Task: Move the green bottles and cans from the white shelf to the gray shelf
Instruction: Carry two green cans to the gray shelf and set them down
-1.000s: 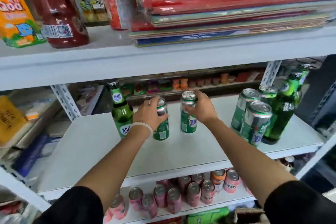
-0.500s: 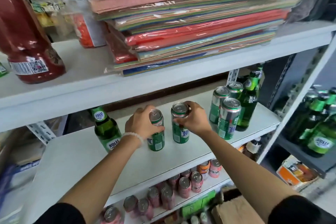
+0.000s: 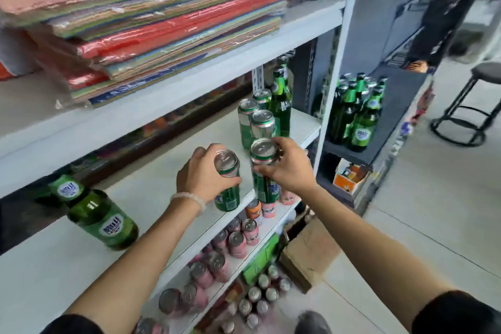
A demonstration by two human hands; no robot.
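Observation:
My left hand [image 3: 202, 175] grips a green can [image 3: 227, 180] near its top, at the front edge of the white shelf [image 3: 151, 192]. My right hand [image 3: 287, 164] grips a second green can [image 3: 264, 171], held just past the shelf's front edge. Three more green cans [image 3: 257, 122] and two green bottles [image 3: 280, 103] stand at the shelf's right end. One green bottle [image 3: 100, 214] stands at the left. The gray shelf [image 3: 352, 153] to the right holds several green bottles [image 3: 357, 111].
Stacked coloured paper packs [image 3: 162, 22] fill the upper shelf. Pink cans [image 3: 238, 241] crowd the lower shelves. A white upright post [image 3: 336, 76] separates the two shelves. A cardboard box [image 3: 309, 252] lies on the floor, and a black stool [image 3: 466, 106] stands at the right.
Both hands have drawn their cans forward toward the shelf's front edge and to the right. The view has swung right, bringing the gray shelf in.

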